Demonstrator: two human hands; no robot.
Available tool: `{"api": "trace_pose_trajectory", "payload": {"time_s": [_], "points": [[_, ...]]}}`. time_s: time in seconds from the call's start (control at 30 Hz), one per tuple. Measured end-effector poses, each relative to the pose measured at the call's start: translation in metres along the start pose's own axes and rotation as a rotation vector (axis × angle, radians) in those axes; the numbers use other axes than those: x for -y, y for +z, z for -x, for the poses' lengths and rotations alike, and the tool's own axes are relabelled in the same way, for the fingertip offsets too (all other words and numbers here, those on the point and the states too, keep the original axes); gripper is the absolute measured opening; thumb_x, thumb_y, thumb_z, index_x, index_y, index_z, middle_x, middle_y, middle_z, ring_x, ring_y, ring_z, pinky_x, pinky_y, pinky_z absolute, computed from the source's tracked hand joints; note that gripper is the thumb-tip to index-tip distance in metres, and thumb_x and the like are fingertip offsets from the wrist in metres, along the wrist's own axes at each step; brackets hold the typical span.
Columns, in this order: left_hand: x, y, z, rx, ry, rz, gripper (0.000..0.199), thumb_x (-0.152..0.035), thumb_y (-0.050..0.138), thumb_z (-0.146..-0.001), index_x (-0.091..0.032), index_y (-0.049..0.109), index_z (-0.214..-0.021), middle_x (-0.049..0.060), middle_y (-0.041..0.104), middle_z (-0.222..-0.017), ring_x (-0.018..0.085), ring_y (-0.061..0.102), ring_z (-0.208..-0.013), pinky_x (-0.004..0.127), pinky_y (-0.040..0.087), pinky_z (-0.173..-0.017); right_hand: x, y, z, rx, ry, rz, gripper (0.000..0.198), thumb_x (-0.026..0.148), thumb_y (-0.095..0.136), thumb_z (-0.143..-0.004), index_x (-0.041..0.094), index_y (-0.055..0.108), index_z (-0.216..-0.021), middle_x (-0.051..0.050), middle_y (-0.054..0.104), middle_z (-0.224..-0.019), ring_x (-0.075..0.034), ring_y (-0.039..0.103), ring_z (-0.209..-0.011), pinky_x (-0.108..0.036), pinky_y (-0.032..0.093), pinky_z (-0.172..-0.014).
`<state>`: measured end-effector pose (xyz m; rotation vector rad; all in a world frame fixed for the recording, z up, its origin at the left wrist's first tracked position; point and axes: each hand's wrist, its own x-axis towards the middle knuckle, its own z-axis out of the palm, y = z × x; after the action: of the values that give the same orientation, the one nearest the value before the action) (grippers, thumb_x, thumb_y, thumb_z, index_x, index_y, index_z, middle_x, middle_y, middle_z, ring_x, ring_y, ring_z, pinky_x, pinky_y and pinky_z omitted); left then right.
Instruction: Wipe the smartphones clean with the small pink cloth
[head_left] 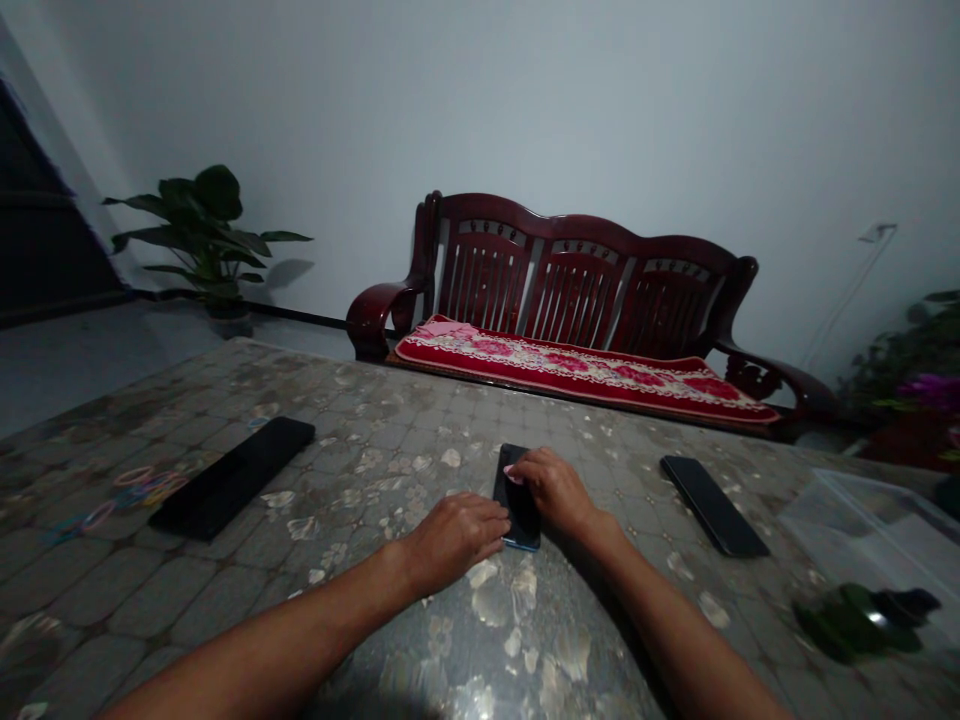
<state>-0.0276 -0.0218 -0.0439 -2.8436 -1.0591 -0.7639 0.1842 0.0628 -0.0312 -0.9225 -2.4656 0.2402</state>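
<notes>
Phone (524,516) lies flat on table (397,450), centre! Left hand (459,534), loose, rests against its left edge; right hand (553,488) pinches small pink piece (511,473) over it. Looks light, stiff, slippery, likely fragile: hold by sides.

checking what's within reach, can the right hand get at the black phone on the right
Probably yes: nothing visible stands between the right hand and the black phone, though that hand is busy at the middle phone, a small pink piece at its fingertips.
</notes>
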Motion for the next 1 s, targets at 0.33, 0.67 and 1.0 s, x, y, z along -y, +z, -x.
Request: {"api": "trace_pose_trajectory", "payload": {"time_s": [0.33, 0.67, 1.0], "points": [[0.002, 0.000, 0.002, 0.001, 0.005, 0.030, 0.018, -0.026, 0.056, -0.100, -0.020, 0.073, -0.105, 0.006, 0.076, -0.108, 0.019, 0.072, -0.099, 0.031, 0.055, -0.092, -0.003, 0.002, 0.013, -0.098, 0.019, -0.083, 0.037, -0.006, 0.054, -0.079, 0.020, 0.077, -0.094, -0.005, 0.071, -0.086, -0.019, 0.061, -0.085, -0.028, 0.045, -0.077], [0.004, -0.001, 0.002, -0.009, -0.013, 0.070, 0.023, -0.032, 0.054, -0.102, -0.021, 0.074, -0.104, 0.005, 0.078, -0.109, 0.020, 0.074, -0.100, 0.030, 0.054, -0.093, -0.011, 0.009, 0.010, -0.212, 0.019, -0.076, 0.032, -0.006, 0.058, -0.082, 0.019, 0.075, -0.092, -0.006, 0.072, -0.087, -0.020, 0.061, -0.085, -0.029, 0.046, -0.078], [0.007, -0.020, -0.021, 0.085, -0.446, 0.276, 0.041, -0.036, 0.049, -0.100, -0.019, 0.075, -0.074, 0.001, 0.076, -0.079, 0.017, 0.070, -0.074, 0.024, 0.051, -0.075, 0.006, 0.005, 0.022, -0.161, -0.067, 0.037, 0.017, 0.005, 0.065, -0.082, 0.018, 0.075, -0.082, -0.005, 0.069, -0.081, -0.019, 0.059, -0.081, -0.028, 0.043, -0.073]]}}
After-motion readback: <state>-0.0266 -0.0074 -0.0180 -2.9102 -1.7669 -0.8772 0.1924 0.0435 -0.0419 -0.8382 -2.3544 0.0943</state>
